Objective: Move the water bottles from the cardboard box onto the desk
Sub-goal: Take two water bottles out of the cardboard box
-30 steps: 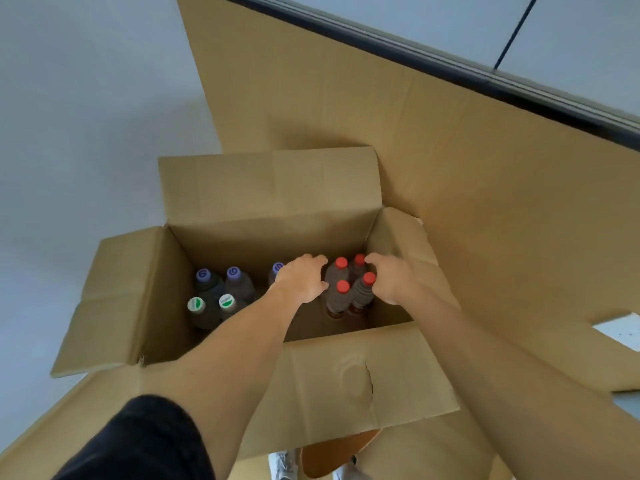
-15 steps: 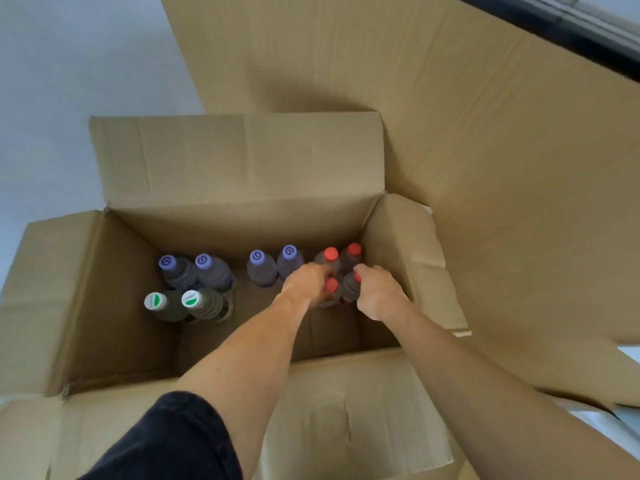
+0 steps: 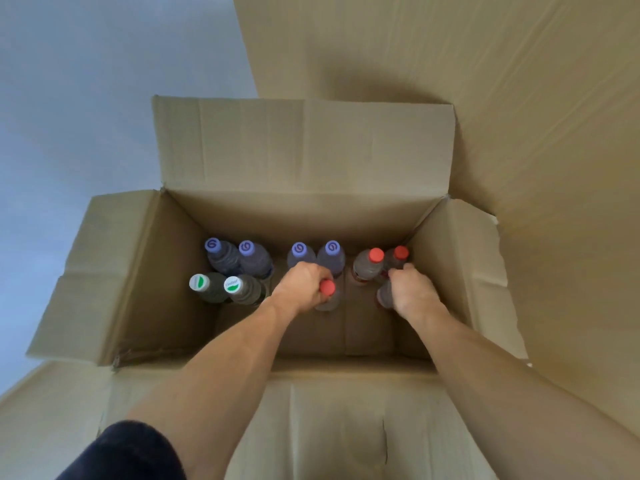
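- Cardboard box (image 3: pixel 304 157): plain brown corrugated board, matt, w/ creases on the flaps & a torn, ragged edge on the right flap (image 3: pixel 485 244).
- Big cardboard sheet (image 3: pixel 450 64) behind: same matt brown board, faint ribbing showing thru.
- Bottles: clear plastic, slightly glossy, ribbed bodies, e.g. the purple-capped one (image 3: pixel 221 256).
- Caps: smooth plastic; red cap (image 3: pixel 376 255) plain & matt-ish, purple caps w/ a printed swirl, white cap (image 3: pixel 232 284) w/ a green printed mark.
- Sleeve (image 3: pixel 121 452): dark cloth, matt, soft-looking.
- Floor (image 3: pixel 86 98): smooth, pale grey-blue, dull sheen; material can't tell.
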The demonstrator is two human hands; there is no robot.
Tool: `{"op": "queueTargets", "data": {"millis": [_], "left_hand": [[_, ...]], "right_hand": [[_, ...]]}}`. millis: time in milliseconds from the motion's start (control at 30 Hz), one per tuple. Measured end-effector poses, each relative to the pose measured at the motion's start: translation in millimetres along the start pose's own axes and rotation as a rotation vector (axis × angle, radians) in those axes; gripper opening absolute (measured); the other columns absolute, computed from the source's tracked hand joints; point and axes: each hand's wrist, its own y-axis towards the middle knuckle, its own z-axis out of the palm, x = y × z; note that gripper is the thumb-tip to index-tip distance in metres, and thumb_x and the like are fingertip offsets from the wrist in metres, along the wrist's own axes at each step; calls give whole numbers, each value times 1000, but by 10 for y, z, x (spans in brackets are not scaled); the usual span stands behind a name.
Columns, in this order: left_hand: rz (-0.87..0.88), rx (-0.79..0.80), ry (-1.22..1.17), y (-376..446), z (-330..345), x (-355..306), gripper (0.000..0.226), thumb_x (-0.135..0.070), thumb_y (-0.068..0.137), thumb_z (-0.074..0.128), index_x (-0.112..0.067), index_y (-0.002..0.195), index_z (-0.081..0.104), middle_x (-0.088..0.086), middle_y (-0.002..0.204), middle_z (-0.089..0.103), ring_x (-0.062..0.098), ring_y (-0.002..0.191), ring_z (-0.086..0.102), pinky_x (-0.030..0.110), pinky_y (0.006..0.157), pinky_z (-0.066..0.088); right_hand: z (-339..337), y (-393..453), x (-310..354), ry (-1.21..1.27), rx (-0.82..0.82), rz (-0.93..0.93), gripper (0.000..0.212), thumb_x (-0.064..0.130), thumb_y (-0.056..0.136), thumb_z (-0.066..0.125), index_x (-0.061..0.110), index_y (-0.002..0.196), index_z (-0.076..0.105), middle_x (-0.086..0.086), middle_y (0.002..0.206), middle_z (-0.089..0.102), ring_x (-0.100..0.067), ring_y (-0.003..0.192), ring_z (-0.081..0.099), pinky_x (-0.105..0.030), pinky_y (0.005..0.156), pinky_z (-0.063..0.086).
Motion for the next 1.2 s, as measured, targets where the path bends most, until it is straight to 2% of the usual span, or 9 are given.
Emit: {"op": "queueTargets", "data": {"millis": [100, 200, 367, 533, 700, 833, 967, 1067, 1200], "left_hand": [[-29, -9, 20, -52, -40, 188, 24, -23, 84, 71, -19, 108, 72, 7, 106, 72, 30, 103, 65, 39, 84, 51], [-49, -31, 17, -63, -60, 317, 30, -25, 83, 72, -23, 113, 72, 6, 111, 71, 29, 108, 64, 39, 89, 50], [-88, 12, -38, -7, 45, 363, 41, -30, 82, 73, -29, 122, 64, 4, 124, 56, 29, 114, 58, 44, 89, 52], [-119, 121, -3, 114, 196, 381, 67, -34, 77, 82, -29, 137, 53, 4, 136, 57, 28, 124, 56, 44, 99, 50], [-128, 228, 19, 214, 283, 450, 88, -17, 74, 86, -28, 149, 40, 7, 142, 56, 29, 130, 53, 39, 105, 46], [-168, 252, 83, 297, 322, 398, 77, -12, 80, 80, -25, 146, 42, 9, 137, 59, 31, 126, 56, 42, 102, 48], [-121, 188, 52, 289, 250, 331, 54, -20, 77, 83, -17, 125, 58, 8, 121, 66, 28, 114, 63, 35, 89, 49], [-64, 133, -64, 199, 103, 317, 51, -26, 69, 85, -12, 112, 61, 8, 107, 68, 29, 100, 65, 32, 78, 50], [-44, 79, -254, 39, -147, 304, 51, -28, 67, 85, -13, 109, 60, 5, 104, 68, 25, 96, 65, 38, 85, 53]], "right_hand": [[39, 60, 8, -5, -25, -48, 32, 13, 102, 46, 15, 132, 57, -15, 131, 50, -37, 117, 59, -42, 97, 50], [102, 99, 41, 23, -6, -84, 36, 20, 97, 60, 19, 132, 56, -12, 130, 54, -35, 119, 58, -40, 95, 50], [217, 184, 58, 114, 35, -95, 52, 30, 88, 74, 26, 135, 53, -10, 131, 57, -34, 122, 56, -39, 96, 48], [399, 271, 95, 230, 65, -120, 56, 22, 87, 74, 24, 136, 47, -12, 133, 56, -33, 125, 54, -41, 99, 47], [474, 310, 109, 229, 42, -116, 57, 13, 86, 73, 20, 136, 48, -13, 134, 55, -34, 126, 53, -39, 100, 47], [489, 306, 76, 258, 30, -69, 53, 10, 87, 71, 13, 134, 48, -16, 132, 56, -36, 124, 55, -39, 99, 49], [433, 219, 36, 315, 57, -48, 49, 14, 86, 74, 12, 127, 48, -16, 128, 58, -37, 119, 58, -40, 94, 49], [332, 105, -53, 425, 78, -83, 45, 19, 78, 80, 17, 113, 52, -9, 112, 63, -30, 105, 61, -33, 82, 47], [116, -82, -191, 737, 39, -162, 31, 12, 70, 83, 26, 84, 59, 8, 84, 66, -17, 85, 61, -22, 71, 44]]}}
